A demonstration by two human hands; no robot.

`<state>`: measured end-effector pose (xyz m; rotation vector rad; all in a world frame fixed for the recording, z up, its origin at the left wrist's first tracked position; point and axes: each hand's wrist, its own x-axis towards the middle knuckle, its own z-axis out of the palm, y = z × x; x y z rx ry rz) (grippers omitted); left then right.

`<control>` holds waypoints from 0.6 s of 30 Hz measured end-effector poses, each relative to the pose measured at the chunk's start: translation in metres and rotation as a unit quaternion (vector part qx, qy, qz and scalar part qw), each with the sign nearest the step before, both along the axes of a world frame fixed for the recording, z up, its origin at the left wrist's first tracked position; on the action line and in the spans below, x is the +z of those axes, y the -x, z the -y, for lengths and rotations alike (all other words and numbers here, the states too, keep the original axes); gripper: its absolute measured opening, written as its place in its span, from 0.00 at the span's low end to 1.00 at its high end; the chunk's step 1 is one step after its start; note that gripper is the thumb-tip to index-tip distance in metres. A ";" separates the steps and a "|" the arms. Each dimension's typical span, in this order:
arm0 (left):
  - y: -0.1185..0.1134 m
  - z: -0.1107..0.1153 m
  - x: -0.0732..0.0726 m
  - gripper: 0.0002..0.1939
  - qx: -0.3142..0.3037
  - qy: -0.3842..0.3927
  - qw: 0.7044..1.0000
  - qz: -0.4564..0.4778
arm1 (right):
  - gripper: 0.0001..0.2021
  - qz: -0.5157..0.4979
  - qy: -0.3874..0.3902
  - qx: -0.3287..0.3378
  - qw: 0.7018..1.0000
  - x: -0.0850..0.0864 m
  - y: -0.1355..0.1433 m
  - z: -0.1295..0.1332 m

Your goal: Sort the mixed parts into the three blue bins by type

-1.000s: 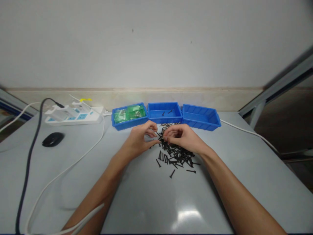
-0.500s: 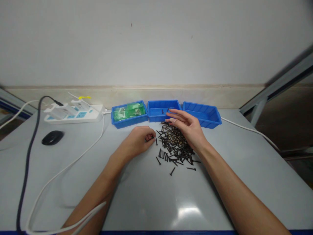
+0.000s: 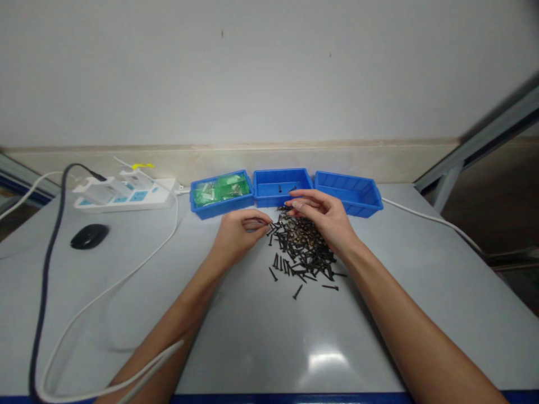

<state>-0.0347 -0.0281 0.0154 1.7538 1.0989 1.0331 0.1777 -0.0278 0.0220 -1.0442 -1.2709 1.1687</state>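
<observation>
- Well to the left of the left hand, the mouse and the power strip lie as they did half a second ago.
- Just beyond the left hand, the left tray holds green bags, unchanged.
- The left hand was curled half a second ago; its fingers are straighter now, and its fingertips have moved forward. Thumb and fingertips nearly meet at the left edge of the pile. I cannot tell whether a screw is caught there.
- Beyond and between the two hands, the middle tray has two dark screws visible on its floor, the same count as a second ago.
- The pile of screws lies between the hands, partly under the right one; several loose screws sit on its near side.
- The right hand, down in the pile a second ago, now hangs above its far part, before the middle tray. Its fingers are loosely bent; whether thumb and fingers hold a screw, I cannot tell.
- Beyond the right hand and slightly right, the right tray stays put.
</observation>
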 end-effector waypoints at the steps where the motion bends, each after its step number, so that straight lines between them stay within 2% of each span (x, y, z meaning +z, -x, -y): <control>1: 0.000 0.000 0.001 0.05 0.009 -0.007 1.000 -0.003 | 0.15 -0.001 0.000 0.000 1.000 0.000 0.000 0.000; 5: 0.000 -0.001 0.003 0.09 0.043 -0.039 0.998 -0.010 | 0.13 0.019 -0.004 0.007 1.000 0.000 0.000 0.001; 8: 0.000 0.000 0.004 0.12 0.055 -0.038 0.998 0.021 | 0.12 0.056 -0.007 0.027 0.998 0.000 0.000 0.002; 13: -0.001 0.002 0.009 0.12 0.058 0.034 0.994 0.085 | 0.15 0.103 -0.006 0.074 0.992 -0.004 0.001 0.004; 18: -0.002 0.003 0.013 0.16 0.049 0.091 0.986 0.129 | 0.16 0.053 0.039 0.122 0.990 -0.005 0.004 0.006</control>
